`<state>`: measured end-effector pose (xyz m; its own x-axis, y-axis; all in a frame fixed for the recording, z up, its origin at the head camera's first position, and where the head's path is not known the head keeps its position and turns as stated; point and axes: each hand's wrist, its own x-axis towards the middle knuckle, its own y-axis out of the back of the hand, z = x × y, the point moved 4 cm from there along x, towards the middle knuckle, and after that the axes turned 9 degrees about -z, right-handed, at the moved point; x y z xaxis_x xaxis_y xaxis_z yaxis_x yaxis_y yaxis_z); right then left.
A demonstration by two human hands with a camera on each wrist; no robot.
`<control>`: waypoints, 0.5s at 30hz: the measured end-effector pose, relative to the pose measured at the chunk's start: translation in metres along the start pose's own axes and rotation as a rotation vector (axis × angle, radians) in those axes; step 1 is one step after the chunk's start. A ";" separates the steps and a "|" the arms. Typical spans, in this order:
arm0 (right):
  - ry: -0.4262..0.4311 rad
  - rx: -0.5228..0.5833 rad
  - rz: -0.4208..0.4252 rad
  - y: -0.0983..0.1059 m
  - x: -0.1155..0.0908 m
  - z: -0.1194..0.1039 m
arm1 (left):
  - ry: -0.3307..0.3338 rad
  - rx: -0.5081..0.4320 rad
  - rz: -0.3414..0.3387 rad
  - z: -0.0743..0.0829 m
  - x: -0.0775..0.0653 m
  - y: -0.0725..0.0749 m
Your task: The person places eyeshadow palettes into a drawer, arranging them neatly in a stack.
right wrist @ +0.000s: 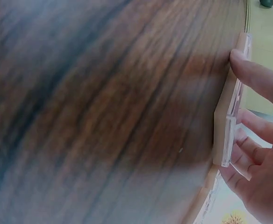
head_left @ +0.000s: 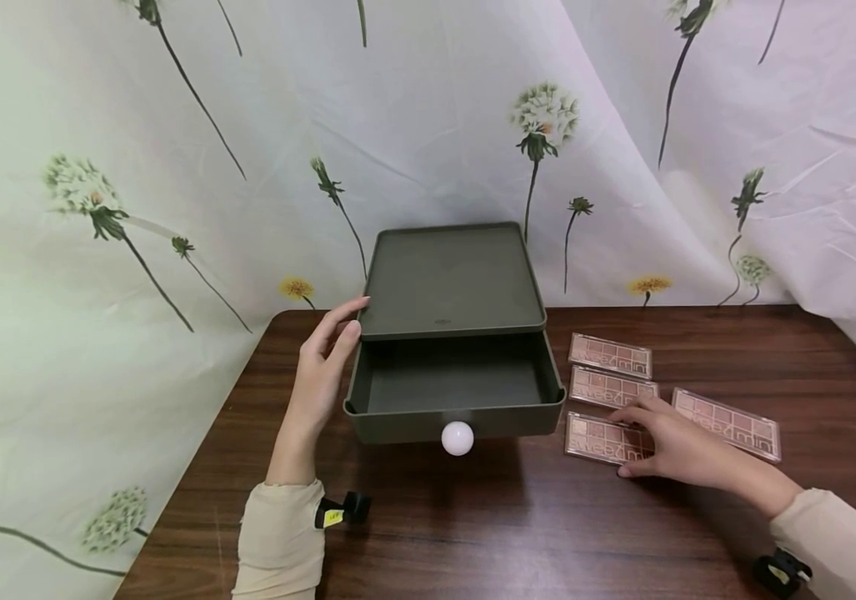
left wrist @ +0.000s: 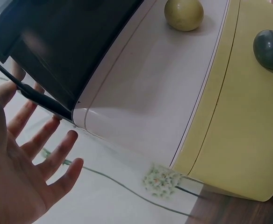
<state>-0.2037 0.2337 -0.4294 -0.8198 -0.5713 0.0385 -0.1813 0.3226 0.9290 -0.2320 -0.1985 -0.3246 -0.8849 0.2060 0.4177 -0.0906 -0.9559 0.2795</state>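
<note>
A dark green drawer [head_left: 397, 427] with a white round knob [head_left: 458, 437] stands pulled out of a drawer box, whose flat lid [head_left: 453, 279] is also dark green. My left hand [head_left: 315, 367] rests at the box's left side, fingers extended and spread in the left wrist view. To the right, my right hand [head_left: 678, 446] pinches an eyeshadow palette [head_left: 596, 437], thumb on its near edge and fingers at its far edge. The right wrist view catches this palette [right wrist: 225, 119] edge-on, low over the wooden table.
Two more palettes [head_left: 611, 354] lie behind the pinched one, and another palette [head_left: 728, 423] lies right of it. Below the green drawer are a whitish drawer [left wrist: 150, 84] and a yellow drawer [left wrist: 239, 112], each with a round knob. A dandelion-print cloth [head_left: 428, 125] hangs behind the table.
</note>
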 end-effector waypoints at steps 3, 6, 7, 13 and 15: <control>-0.001 -0.005 0.012 0.003 0.000 -0.002 | -0.004 0.000 0.004 0.000 0.001 0.000; -0.009 0.004 0.008 0.006 0.000 -0.003 | -0.005 -0.001 0.005 0.000 0.001 0.000; -0.014 0.007 0.005 0.007 0.000 -0.004 | -0.004 0.000 0.005 0.000 0.001 0.000; -0.016 0.025 0.009 0.012 -0.002 -0.006 | 0.007 0.003 0.003 0.000 0.000 0.001; -0.010 0.025 0.027 0.015 -0.004 -0.006 | 0.007 0.003 0.000 0.000 0.000 0.000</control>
<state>-0.1997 0.2358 -0.4133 -0.8298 -0.5548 0.0600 -0.1722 0.3569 0.9181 -0.2320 -0.1984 -0.3244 -0.8883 0.2044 0.4113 -0.0890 -0.9552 0.2823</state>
